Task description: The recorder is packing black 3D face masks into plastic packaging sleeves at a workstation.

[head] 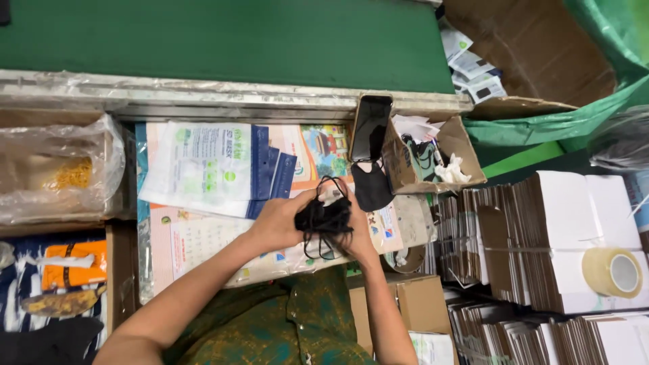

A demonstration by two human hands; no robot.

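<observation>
A bunch of black face masks with dangling ear loops is held between both hands over the work surface. My left hand grips its left side and my right hand closes on its right side. Another black mask lies just beyond, beside a dark phone standing upright. A stack of white and blue flat pouches lies to the left on printed paper sheets.
A small open cardboard box with scraps stands right of the phone. Stacks of flat white cartons carry a tape roll at right. A green belt runs along the top. A plastic-lined box sits at left.
</observation>
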